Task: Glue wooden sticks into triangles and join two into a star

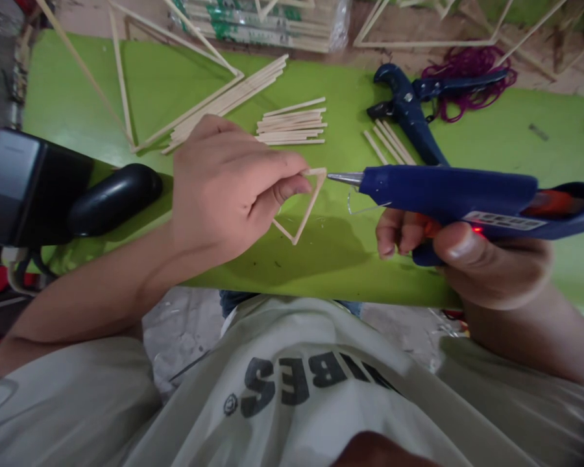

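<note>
My left hand (233,185) is closed, pinching a small frame of thin wooden sticks (307,211) between thumb and forefinger. Part of this frame is hidden behind the fingers. My right hand (486,259) grips a blue hot glue gun (448,194) by its handle, and a small red light glows near the thumb. The gun's metal nozzle points left, with its tip at or very near the frame's upper right corner; I cannot tell whether they touch. A thin strand of glue (350,202) hangs below the nozzle.
Short sticks (292,124) and longer sticks (228,100) lie on the green table (340,272). Behind the gun are a blue cutter tool (411,107), purple cord (448,104) and more sticks (389,143). A black mouse-shaped object (117,198) sits left. Large stick frames (185,117) stand at the back.
</note>
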The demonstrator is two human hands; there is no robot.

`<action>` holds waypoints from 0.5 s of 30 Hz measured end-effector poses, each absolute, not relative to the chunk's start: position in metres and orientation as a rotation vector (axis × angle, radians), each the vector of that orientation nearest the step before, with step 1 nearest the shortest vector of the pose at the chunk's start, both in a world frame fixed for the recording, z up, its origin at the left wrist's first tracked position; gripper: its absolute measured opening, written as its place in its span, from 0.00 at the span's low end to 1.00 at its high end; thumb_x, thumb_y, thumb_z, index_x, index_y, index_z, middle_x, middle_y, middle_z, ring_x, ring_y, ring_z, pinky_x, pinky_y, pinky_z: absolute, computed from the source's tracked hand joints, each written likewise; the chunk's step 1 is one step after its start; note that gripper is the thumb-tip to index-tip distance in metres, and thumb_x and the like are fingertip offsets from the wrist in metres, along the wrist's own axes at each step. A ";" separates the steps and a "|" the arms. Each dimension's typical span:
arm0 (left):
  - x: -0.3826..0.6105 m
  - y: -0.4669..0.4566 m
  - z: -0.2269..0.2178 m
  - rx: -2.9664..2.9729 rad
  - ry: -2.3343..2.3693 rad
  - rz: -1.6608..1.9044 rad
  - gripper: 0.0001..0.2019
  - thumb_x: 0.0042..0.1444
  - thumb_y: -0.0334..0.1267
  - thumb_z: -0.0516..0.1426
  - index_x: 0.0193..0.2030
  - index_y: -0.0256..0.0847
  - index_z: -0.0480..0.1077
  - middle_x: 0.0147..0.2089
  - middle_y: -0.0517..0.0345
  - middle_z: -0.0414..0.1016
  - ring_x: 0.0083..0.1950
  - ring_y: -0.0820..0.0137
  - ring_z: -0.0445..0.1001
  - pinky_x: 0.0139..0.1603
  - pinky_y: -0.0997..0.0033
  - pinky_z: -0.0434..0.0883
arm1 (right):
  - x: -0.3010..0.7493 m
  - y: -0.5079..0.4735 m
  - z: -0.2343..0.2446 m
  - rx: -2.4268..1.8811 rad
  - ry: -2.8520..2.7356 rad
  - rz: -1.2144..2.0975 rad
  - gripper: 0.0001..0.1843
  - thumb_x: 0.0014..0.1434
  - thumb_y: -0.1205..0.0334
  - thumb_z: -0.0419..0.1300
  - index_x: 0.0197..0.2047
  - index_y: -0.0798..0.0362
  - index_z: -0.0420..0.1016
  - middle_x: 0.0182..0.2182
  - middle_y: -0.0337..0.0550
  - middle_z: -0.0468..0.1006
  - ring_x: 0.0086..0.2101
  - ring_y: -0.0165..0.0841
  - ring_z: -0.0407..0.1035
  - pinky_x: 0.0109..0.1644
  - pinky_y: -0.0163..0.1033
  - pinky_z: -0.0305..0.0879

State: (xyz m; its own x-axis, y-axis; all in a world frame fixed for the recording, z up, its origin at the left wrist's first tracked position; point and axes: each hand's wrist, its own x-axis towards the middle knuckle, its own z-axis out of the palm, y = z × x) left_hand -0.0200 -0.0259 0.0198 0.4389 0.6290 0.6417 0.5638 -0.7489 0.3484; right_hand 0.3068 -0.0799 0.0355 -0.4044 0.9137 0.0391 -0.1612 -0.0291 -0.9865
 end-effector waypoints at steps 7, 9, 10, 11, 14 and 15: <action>-0.032 -0.024 0.026 2.611 1.000 1.096 0.18 0.82 0.64 0.62 0.53 0.56 0.86 0.34 0.65 0.88 0.36 0.63 0.84 0.50 0.55 0.75 | 0.299 -0.077 0.037 -0.844 -1.400 1.484 0.10 0.72 0.49 0.79 0.39 0.42 0.92 0.31 0.40 0.82 0.28 0.36 0.74 0.33 0.49 0.72; -0.031 -0.024 0.024 2.601 1.013 1.100 0.19 0.80 0.66 0.63 0.52 0.56 0.86 0.33 0.64 0.87 0.35 0.62 0.83 0.49 0.54 0.75 | 0.298 -0.077 0.037 -0.838 -1.388 1.469 0.10 0.72 0.49 0.79 0.39 0.42 0.91 0.30 0.40 0.80 0.28 0.36 0.73 0.31 0.49 0.71; -0.030 -0.024 0.021 2.579 1.043 1.108 0.20 0.79 0.67 0.63 0.51 0.56 0.86 0.33 0.63 0.87 0.34 0.62 0.82 0.50 0.53 0.75 | 0.298 -0.077 0.037 -0.829 -1.383 1.468 0.10 0.72 0.50 0.78 0.39 0.42 0.91 0.30 0.40 0.80 0.27 0.36 0.73 0.31 0.49 0.70; -0.028 -0.024 0.018 2.550 1.074 1.127 0.22 0.80 0.68 0.62 0.50 0.56 0.86 0.32 0.63 0.86 0.33 0.62 0.81 0.50 0.53 0.75 | 0.298 -0.077 0.037 -0.827 -1.383 1.476 0.09 0.72 0.51 0.78 0.40 0.43 0.92 0.31 0.41 0.81 0.28 0.36 0.73 0.31 0.49 0.70; -0.022 -0.026 0.009 2.470 1.123 1.184 0.26 0.81 0.71 0.57 0.48 0.56 0.86 0.30 0.62 0.83 0.33 0.62 0.80 0.52 0.52 0.74 | 0.300 -0.078 0.037 -0.830 -1.377 1.493 0.09 0.72 0.51 0.79 0.41 0.44 0.92 0.32 0.42 0.82 0.28 0.37 0.74 0.33 0.49 0.71; -0.021 -0.026 0.007 2.456 1.128 1.181 0.26 0.81 0.71 0.56 0.48 0.56 0.86 0.30 0.62 0.83 0.34 0.62 0.81 0.53 0.52 0.73 | 0.300 -0.078 0.037 -0.837 -1.380 1.498 0.09 0.71 0.50 0.79 0.41 0.44 0.92 0.32 0.42 0.82 0.29 0.37 0.74 0.33 0.49 0.71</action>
